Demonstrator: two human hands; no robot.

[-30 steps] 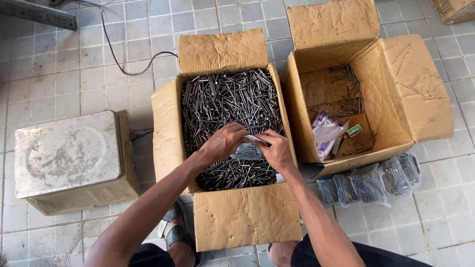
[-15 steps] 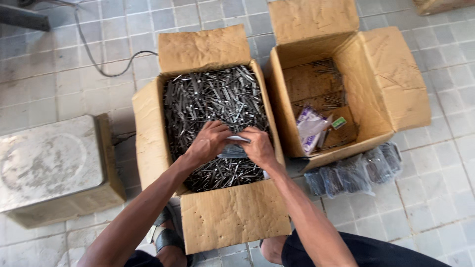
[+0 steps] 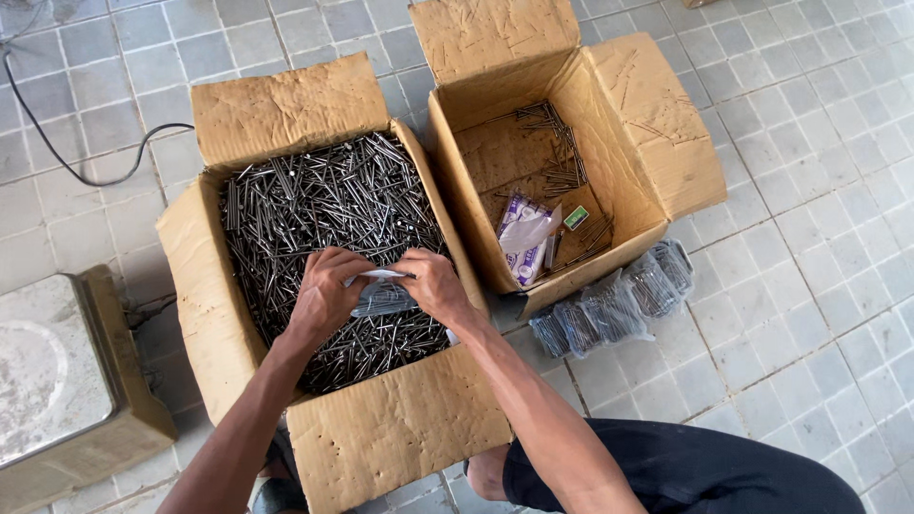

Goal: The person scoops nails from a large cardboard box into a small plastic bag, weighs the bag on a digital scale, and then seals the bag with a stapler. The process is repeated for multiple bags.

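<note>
our left hand [image 3: 324, 286] and right hand [image 3: 430, 284] meet over the nail-filled cardboard box [image 3: 205, 286], fingers of both closed on a small clear plastic bag [image 3: 383, 295] of nails. beside it sits a second box [image 3: 657, 152], filled bags [image 3: 614, 305] lying on the floor.

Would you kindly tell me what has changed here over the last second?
Very little: both hands, left and right, keep pinching the small clear bag over the box of nails. The open box and the filled bags on the floor have not moved.
</note>
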